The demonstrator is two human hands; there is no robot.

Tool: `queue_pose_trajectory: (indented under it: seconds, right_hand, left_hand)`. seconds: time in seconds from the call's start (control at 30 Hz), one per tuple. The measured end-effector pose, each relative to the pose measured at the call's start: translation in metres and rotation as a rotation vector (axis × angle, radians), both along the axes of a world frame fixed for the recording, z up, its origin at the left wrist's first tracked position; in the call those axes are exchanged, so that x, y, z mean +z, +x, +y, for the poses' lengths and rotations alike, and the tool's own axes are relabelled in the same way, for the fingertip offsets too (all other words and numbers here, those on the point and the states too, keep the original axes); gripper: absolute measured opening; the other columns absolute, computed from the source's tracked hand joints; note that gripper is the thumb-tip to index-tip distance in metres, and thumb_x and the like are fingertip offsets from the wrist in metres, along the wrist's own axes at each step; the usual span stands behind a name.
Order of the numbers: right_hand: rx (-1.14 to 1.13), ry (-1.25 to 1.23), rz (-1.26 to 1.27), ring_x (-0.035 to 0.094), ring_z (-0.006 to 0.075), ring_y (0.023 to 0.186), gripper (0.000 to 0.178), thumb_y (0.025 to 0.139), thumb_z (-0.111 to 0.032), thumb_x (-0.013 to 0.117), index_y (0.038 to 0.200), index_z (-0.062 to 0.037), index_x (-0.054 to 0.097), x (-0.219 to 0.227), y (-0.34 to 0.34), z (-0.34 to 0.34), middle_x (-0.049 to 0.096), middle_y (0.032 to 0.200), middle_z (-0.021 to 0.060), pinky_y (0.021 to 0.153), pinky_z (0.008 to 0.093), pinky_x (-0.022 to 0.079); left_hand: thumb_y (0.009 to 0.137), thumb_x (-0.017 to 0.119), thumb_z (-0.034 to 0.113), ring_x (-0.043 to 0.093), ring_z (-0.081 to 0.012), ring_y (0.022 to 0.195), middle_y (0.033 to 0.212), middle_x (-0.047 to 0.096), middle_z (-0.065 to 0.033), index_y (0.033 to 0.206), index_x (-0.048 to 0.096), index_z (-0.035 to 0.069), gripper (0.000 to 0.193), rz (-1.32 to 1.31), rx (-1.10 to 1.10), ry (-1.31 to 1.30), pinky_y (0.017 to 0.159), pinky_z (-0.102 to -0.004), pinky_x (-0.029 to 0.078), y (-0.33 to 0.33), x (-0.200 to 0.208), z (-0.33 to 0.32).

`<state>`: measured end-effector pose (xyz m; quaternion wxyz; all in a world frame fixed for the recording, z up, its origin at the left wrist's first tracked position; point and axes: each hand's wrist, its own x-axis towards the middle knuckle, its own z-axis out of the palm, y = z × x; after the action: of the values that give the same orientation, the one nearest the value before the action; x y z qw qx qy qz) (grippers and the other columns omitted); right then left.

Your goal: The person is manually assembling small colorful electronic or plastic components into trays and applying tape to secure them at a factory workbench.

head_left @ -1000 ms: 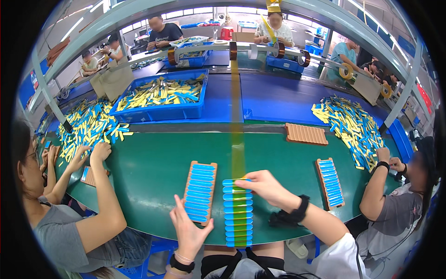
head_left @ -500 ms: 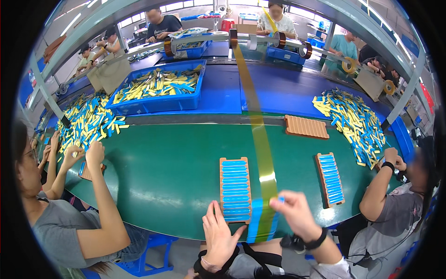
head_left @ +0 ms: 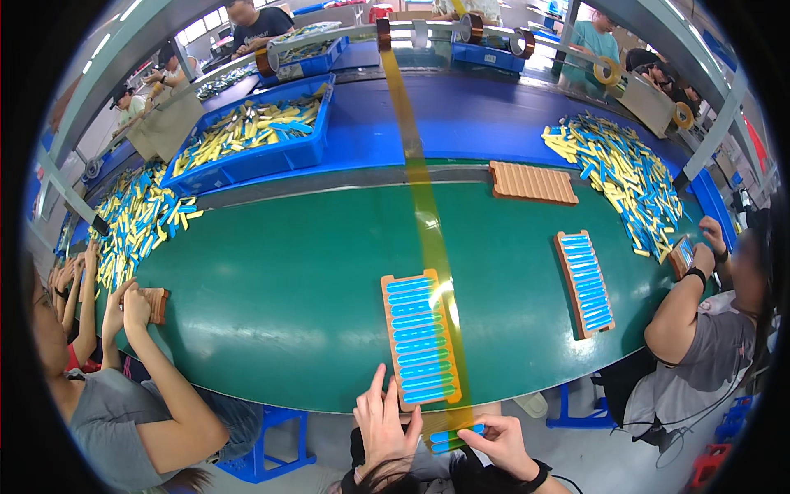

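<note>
An amber see-through tape strip (head_left: 426, 222) runs down from a roll (head_left: 383, 35) above the bench to my hands. Its lower end carries a few flat blue strips (head_left: 444, 440) beyond the bench's near edge. My right hand (head_left: 500, 445) pinches that end at the blue strips. Stretched out, the fingers of my left hand (head_left: 385, 424) touch the near left corner of a ribbed orange-brown tray (head_left: 387, 321), the thumb close to the tape. Blue strips fill the tray's grooves in a row, and the tape overlaps its right side.
A second filled tray (head_left: 594, 284) lies to the right, an unfilled ribbed tray (head_left: 533, 183) farther back. Heaps of yellow and blue pieces (head_left: 140, 226) lie left and right (head_left: 617, 181). A blue bin (head_left: 247, 156) holds more. Co-workers sit on both sides; others work opposite.
My right hand has come down and nearer my left, drawing the tape end below the bench edge. The tape now overlaps the tray's right side. The view has also shifted.
</note>
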<state>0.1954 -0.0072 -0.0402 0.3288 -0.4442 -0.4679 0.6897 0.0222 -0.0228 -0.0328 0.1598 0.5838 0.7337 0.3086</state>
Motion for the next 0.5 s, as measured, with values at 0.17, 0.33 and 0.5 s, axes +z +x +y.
queue_pose_trajectory:
  seconds: [0.17,0.33,0.5]
  right_hand:
    - [-0.129,-0.085,0.085,0.06,0.0105,0.073,0.024,0.077,0.0,0.062,0.098,0.0055,0.051,0.004,-0.006,-0.007,0.063,0.085,0.0123,0.061,0.0195,0.049]
    - [-0.289,-0.128,-0.063,0.061,0.0147,0.078,0.025,0.074,0.007,0.061,0.093,0.0021,0.046,0.008,-0.014,-0.012,0.059,0.089,0.0115,0.067,0.0211,0.05]
    - [-0.418,-0.066,0.076,0.06,0.0117,0.074,0.028,0.075,0.009,0.059,0.093,0.0003,0.04,0.0,-0.019,-0.013,0.057,0.087,0.0102,0.062,0.0176,0.046]
  left_hand:
    - [0.064,0.064,0.01,0.038,-0.0303,0.103,0.128,0.037,-0.0134,0.12,0.04,-0.002,0.062,0.022,-0.056,-0.134,0.087,-0.0407,0.029,0.015,0.017,-0.023]
    - [0.056,0.071,0.008,0.042,-0.0277,0.096,0.129,0.038,-0.0135,0.121,0.039,-0.004,0.074,-0.064,-0.203,-0.01,0.084,-0.0364,0.032,-0.001,0.004,-0.02]
    - [0.059,0.072,0.013,0.042,-0.0247,0.098,0.131,0.036,-0.0132,0.122,0.039,-0.006,0.073,0.008,-0.234,-0.005,0.083,-0.0358,0.031,0.003,0.0,-0.012]
